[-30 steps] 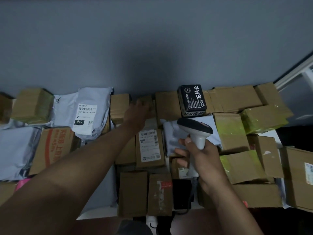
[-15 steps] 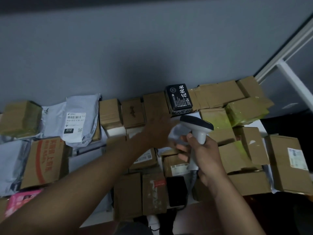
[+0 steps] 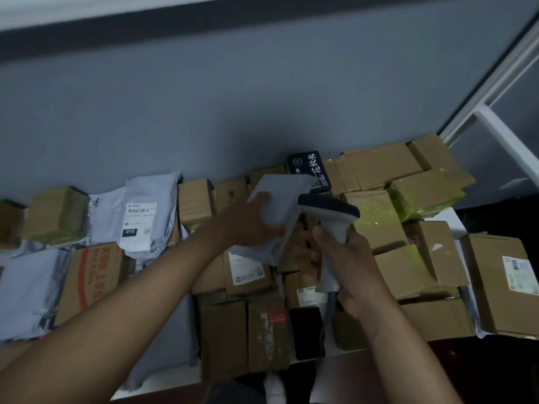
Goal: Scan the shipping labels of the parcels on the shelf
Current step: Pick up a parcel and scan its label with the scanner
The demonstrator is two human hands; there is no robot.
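While the left hand (image 3: pixel 248 221) grips a grey poly mailer (image 3: pixel 280 205) lifted above the pile, its fingers curled round the bag's near edge, the right hand (image 3: pixel 350 266) is clenched round the handle of the barcode scanner (image 3: pixel 329 211), whose head sits just beside the mailer. No label shows on the face turned to the head camera, so the step likely calls for turning the bag until its label faces the scanner's window, held flat and taut so the soft plastic does not wrinkle the barcode. Below the hands the shelf (image 3: pixel 163 383) is crowded with parcels: brown cardboard boxes, several wrapped in yellow-green tape (image 3: pixel 423 196), a black box with white characters (image 3: pixel 309 166), and another grey mailer with a white label marked 010 (image 3: pixel 140 223) at the left. Behind them stands a plain grey wall (image 3: pixel 262 97), with a white frame (image 3: pixel 501 132) at the right; the light is dim.
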